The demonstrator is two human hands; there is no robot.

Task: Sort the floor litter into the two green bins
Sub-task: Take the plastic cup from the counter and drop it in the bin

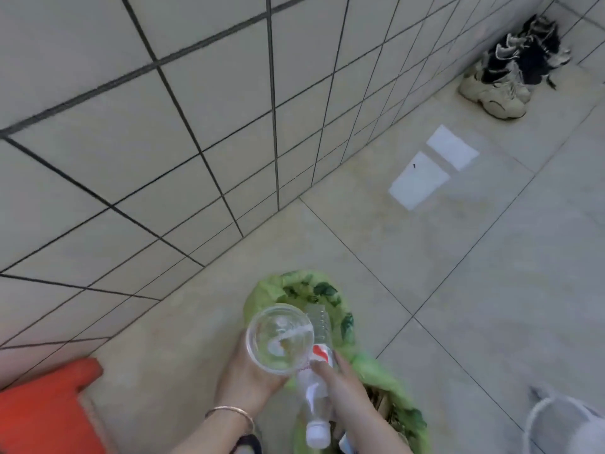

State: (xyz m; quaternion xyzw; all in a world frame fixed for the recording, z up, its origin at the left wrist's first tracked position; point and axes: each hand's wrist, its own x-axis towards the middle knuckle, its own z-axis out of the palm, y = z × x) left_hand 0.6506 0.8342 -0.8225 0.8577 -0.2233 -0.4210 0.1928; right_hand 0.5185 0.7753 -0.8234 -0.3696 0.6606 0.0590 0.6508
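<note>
My left hand (248, 381) holds a clear plastic cup (280, 339) upright, its mouth toward the camera, just above the near rim of a bin lined with a green bag (271, 286). My right hand (343, 385) grips a clear plastic bottle (316, 398) with a red and white label, white cap pointing toward me, base over that same bin. A second green-lined bin (406, 421) sits closer to me, partly hidden under my right forearm. Two white sheets of paper (422, 180) lie flat on the floor farther off.
A tiled wall runs along the left and back. Several shoes (510, 67) are piled in the far right corner. A red plastic object (45, 411) sits at the bottom left. A white mesh object (563, 424) is at the bottom right edge.
</note>
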